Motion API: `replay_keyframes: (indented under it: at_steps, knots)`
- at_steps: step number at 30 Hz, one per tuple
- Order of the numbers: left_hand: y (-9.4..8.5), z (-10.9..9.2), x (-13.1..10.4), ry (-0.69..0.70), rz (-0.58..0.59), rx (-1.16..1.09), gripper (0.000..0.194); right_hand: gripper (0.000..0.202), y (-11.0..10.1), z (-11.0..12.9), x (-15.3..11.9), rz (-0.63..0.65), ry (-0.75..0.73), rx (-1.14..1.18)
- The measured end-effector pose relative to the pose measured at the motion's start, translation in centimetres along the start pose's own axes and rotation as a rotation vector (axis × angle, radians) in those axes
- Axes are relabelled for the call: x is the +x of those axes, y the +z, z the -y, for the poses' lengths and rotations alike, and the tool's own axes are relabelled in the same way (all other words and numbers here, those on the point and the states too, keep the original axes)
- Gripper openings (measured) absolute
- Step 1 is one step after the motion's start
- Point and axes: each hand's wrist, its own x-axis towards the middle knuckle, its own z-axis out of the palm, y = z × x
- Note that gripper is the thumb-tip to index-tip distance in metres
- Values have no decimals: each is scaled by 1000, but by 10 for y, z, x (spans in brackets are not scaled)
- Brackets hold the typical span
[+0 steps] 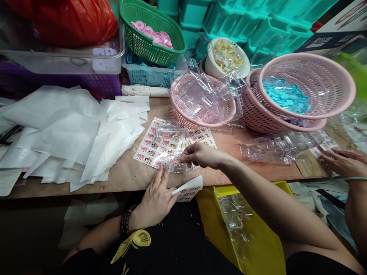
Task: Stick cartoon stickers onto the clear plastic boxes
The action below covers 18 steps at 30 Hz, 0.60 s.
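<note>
Teal plastic bins (258, 23) are stacked behind a wooden workbench (126, 168), and the front pink basket (190, 122) stands near the middle of it, heaped with clear plastic packaging (200, 97). Just in front of that basket lies printed sheeting (146, 149) covered with small cartoon animals and red-pink motifs, with one clear shell (169, 134) on it near the basket's rim. Farther out in front of the basket, at the sheeting's near edge, is a smaller clear piece (173, 168), and both hands meet there. Left hand (156, 200) reaches forward with its fingers nearly straight, the tips at the piece's left side; its thumb is at the edge of a curled printed sheet (190, 191), and whether it grips that sheet I cannot tell. Right hand (199, 154) is closed to a narrow pinch at the piece's right side; what sits between thumb and finger is too small to make out. To the left of the front pink basket, white paper sheets (71, 130) lie in a loose spread. Behind it stand a green basket (151, 53) of pink parts (153, 36) and a white bowl (243, 70) of small yellow-and-orange bits (228, 55). To its right, another pink basket (329, 88) holds blue pieces (286, 97), and a co-worker's hand (346, 162) rests well apart, at the bench's right end.
</note>
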Motion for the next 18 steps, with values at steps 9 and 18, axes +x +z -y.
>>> replay_keyframes:
  at_steps: [9, 18]
  knots:
    - [2, 0, -1, 9, -15, -15, 23, 28, 0, -1, 0, -30, 2, 2]
    - [-1, -3, 1, 12, -13, 5, 23, 24, 13, 11, -6, -198, -48, -388]
